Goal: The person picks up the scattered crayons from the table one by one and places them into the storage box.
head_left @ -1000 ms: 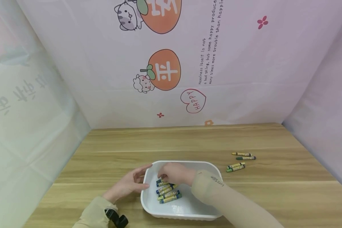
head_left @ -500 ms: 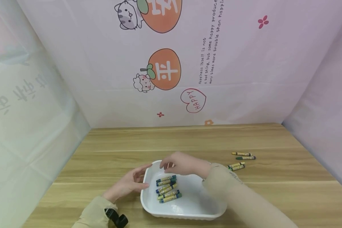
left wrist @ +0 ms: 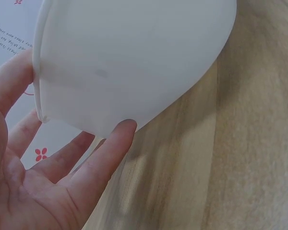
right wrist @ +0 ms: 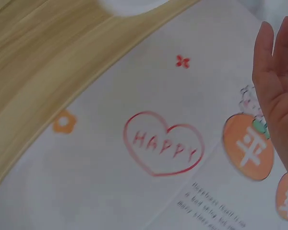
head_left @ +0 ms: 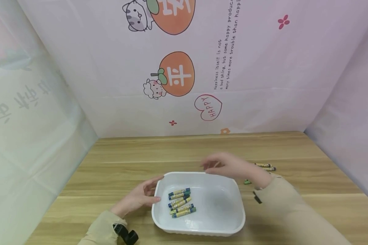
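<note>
A white plastic tub stands on the table, with several paper-wrapped crayons lying side by side in its left half. My left hand holds the tub's left side: the thumb reaches the rim, and in the left wrist view a fingertip lies against the outer wall. Over the tub's back rim, my right hand is in the air with loosely bent fingers and nothing in them. More crayons lie on the table to the right, partly hidden behind the right hand and forearm.
The wooden table ends at a printed white cloth behind it. Plain cloth sheets hang at the left and right. A black wrist mount sits on the left sleeve.
My right hand has risen out of the tub and moved to the right, past the back rim. Crayons it covered now show in the tub. The left hand has stayed in place.
</note>
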Action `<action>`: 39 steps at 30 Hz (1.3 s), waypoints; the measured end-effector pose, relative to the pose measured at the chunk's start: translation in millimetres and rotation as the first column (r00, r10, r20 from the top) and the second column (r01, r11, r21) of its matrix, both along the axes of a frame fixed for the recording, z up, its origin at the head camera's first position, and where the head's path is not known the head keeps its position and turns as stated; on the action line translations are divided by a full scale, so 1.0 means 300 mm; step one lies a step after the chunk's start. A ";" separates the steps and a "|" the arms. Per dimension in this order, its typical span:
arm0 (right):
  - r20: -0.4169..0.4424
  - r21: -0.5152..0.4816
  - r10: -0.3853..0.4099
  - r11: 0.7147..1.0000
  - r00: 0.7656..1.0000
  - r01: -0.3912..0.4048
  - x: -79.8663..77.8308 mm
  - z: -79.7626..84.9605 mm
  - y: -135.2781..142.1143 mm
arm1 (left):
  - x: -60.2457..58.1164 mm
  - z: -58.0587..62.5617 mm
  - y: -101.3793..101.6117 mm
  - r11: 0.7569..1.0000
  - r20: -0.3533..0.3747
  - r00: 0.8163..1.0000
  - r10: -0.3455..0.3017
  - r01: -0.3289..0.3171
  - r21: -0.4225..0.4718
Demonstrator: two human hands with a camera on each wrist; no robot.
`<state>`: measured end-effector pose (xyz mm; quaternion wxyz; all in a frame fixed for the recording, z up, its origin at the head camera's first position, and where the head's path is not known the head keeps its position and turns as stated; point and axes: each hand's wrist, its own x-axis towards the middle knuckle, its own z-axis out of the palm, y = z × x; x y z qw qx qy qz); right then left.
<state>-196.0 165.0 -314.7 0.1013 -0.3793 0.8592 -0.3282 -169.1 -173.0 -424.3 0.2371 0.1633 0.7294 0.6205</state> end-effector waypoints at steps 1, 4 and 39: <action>0.008 0.000 -0.021 1.000 1.000 0.021 -0.002 -0.005 0.028 | 0.000 -0.001 -0.001 1.000 0.000 1.000 0.002 -0.002 0.001; 0.018 0.020 -0.078 0.997 0.997 0.078 -0.011 -0.030 0.112 | -0.001 -0.003 -0.003 1.000 -0.013 1.000 0.000 0.000 -0.004; -0.363 0.210 -0.139 0.951 0.921 0.226 -0.054 -0.350 0.478 | 0.001 0.004 0.003 1.000 -0.023 1.000 0.002 -0.002 -0.016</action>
